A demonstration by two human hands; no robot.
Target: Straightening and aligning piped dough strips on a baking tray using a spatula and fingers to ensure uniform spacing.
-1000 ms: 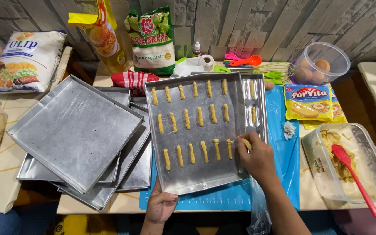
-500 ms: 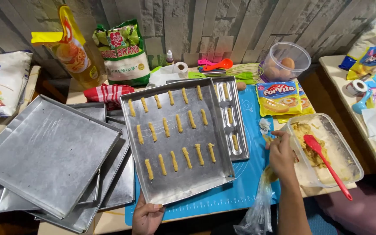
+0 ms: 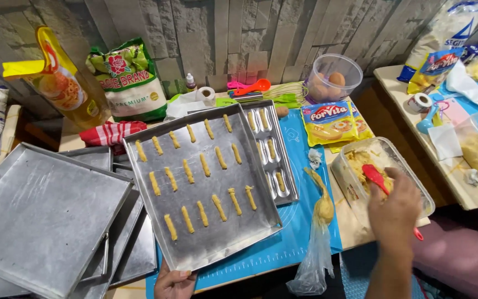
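Left hand (image 3: 173, 283) pinches the near edge of the baking tray (image 3: 156, 243), thumb on the rim. That tray sits mid tabletop (image 3: 345, 221), partly over a blue mat (image 3: 297, 232), and carries 17 dough sticks (image 3: 203, 165) in three rows: 6 far, 6 middle, 5 near. Right hand (image 3: 396, 207) is over the clear plastic tub (image 3: 345, 182) of dough at the right edge, curled on the red spatula (image 3: 373, 174); fingers hidden, can't tell how tight the grip is. One piping bag (image 3: 319, 221) lies between tray and tub. One moulded pan (image 3: 272, 149) sticks out from under the tray. Empty trays (image 3: 40, 210) stacked left, at least 3
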